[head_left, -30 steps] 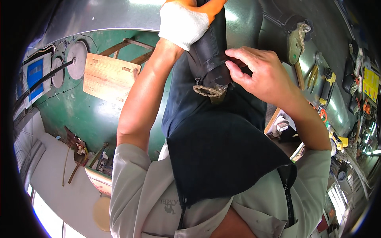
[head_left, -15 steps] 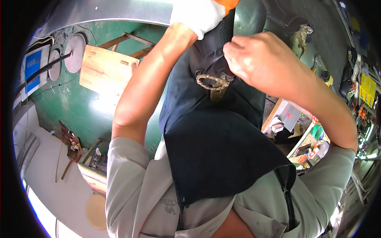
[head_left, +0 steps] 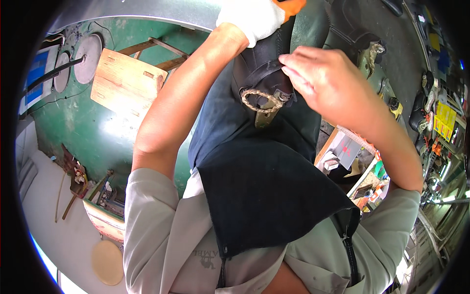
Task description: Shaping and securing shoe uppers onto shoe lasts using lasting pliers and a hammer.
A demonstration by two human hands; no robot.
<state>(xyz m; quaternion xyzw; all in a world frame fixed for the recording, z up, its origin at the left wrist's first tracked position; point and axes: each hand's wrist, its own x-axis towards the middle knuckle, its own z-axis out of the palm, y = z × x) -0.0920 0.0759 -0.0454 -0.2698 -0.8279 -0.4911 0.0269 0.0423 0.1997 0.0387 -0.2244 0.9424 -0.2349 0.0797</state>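
A black leather shoe [head_left: 254, 66] lies over my lap, its opening toward me. From the opening sticks a shoe last [head_left: 264, 119] with a loop of braided rope [head_left: 248, 102]. My left hand [head_left: 250, 20], in a white glove with orange fingers, is closed over the shoe's far part; the top edge cuts off some of it. My bare right hand [head_left: 318, 73] is closed in a pinch at the end of a narrow leather strap [head_left: 264, 72] across the shoe. What lies inside the pinch is hidden. A black apron [head_left: 274, 196] covers my front.
Another dark shoe [head_left: 345, 24] with a rope loop lies at the upper right. A wooden stool [head_left: 125, 81] stands left on the green floor [head_left: 68, 127]. Cluttered boxes [head_left: 342, 147] are beside my right arm, and shelves with shoes [head_left: 421, 110] line the far right.
My right hand has shifted slightly down and right, its fingers straighter at the strap, which shows more clearly. My left hand has moved slightly right. The whole view has shifted a little.
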